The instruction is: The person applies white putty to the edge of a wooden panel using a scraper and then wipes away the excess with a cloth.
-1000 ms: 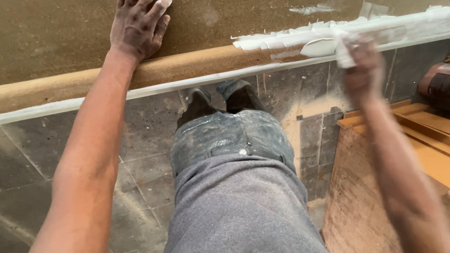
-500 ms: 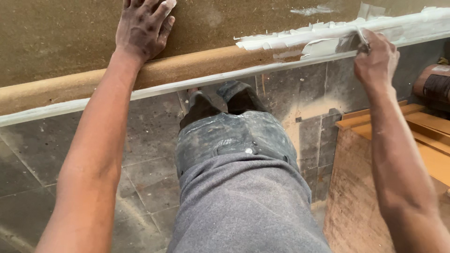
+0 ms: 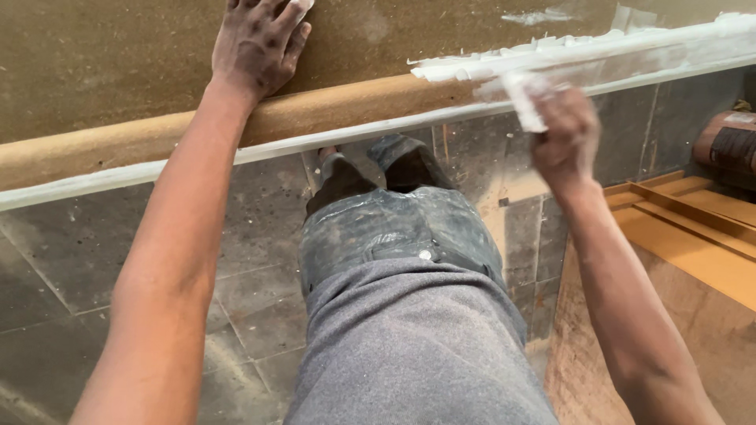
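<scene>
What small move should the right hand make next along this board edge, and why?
Probably draw the scraper in the right hand leftward along the rounded board edge. White filler covers the edge only to the right of the middle; the stretch toward the left hand, which lies flat on the board, is bare brown.

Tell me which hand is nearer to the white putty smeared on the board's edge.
Right. The right hand is at the white putty, holding a white scraper against it. The left hand presses flat on the brown board, well off to the side.
</scene>
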